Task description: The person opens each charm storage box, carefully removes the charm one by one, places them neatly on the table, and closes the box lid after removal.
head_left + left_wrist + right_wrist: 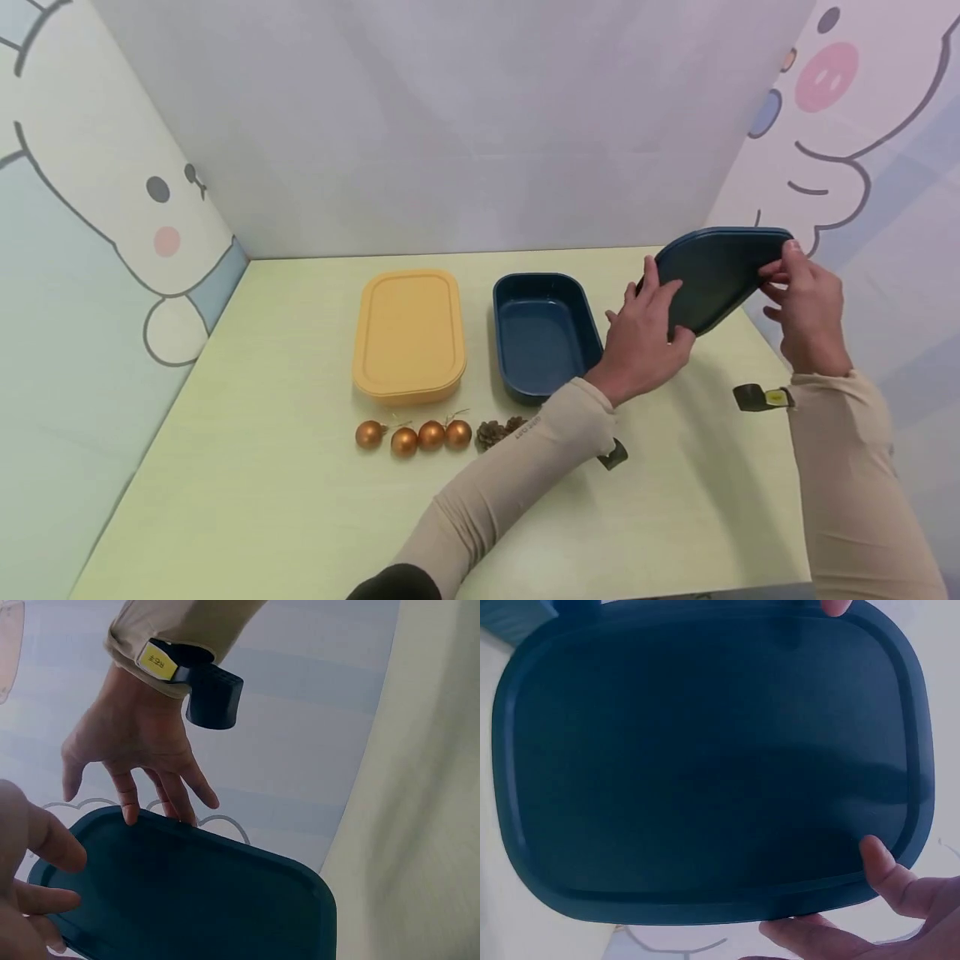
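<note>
A dark blue box lid (712, 271) is held up and tilted above the right part of the table. My right hand (810, 304) pinches its right corner, and in the right wrist view the thumb (877, 859) lies over the rim. At the opposite end, my left hand (641, 337) grips the lid's left edge with spread fingers; part of that grip is hidden. Left of the hands stands an open dark blue box (536, 329) with nothing visible inside. The left forearm crosses in front of its near right corner.
A yellow box with its lid on (410, 333) stands left of the blue one. In front lie several copper-coloured baubles (403, 442) and brown pine cones (491, 434), partly hidden by the left sleeve (517, 475). Fabric walls border the table (247, 483).
</note>
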`<state>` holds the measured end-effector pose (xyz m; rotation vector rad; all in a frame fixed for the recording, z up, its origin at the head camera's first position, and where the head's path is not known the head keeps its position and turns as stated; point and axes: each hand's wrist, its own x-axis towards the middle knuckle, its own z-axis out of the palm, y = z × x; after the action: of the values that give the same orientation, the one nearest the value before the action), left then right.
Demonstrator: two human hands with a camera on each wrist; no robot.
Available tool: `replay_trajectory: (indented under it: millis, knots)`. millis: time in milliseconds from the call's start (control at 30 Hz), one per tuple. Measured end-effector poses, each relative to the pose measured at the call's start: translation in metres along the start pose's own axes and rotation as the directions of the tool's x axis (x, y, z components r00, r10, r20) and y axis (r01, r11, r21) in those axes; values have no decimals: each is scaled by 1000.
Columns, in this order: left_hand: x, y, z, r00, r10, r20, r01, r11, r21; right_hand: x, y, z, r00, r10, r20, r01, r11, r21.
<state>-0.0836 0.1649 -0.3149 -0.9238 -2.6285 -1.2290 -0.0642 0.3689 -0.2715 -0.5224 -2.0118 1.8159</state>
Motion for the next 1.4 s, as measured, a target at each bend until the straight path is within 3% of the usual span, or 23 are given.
replay_trajectory:
  millis: [200,367,467,700,833,967,1100,1233,1400]
  knots:
    - [-1,-7,-7,988,74,-133,-66,996,66,-5,-11,6,996,-85,1,84,985,-148]
    - [-2,-18,-17,975,91,-202,-88,996,23,-4,-15,14,984,-174,30,174,929,-328]
    - [-2,-29,-25,973,87,-213,-89,996,3,-2,-14,20,977,-195,85,212,892,-399]
    - [-3,-52,-47,978,48,-204,-41,998,38,4,-8,38,963,-162,213,254,808,-531]
    - [-3,-61,-59,973,38,-226,-33,999,24,9,-7,52,947,-188,261,307,773,-556]
    - [2,-74,-68,976,-26,-215,21,999,-25,14,-3,67,919,-206,337,372,737,-564]
    - [8,-93,-73,976,-131,-172,125,991,-44,25,8,85,895,-163,416,401,702,-589]
    - [9,-112,-75,962,-235,-139,236,972,-9,36,24,102,875,-99,474,405,686,-604]
    - [6,-133,-77,928,-349,-129,353,936,9,42,44,118,841,-31,540,410,688,-599]
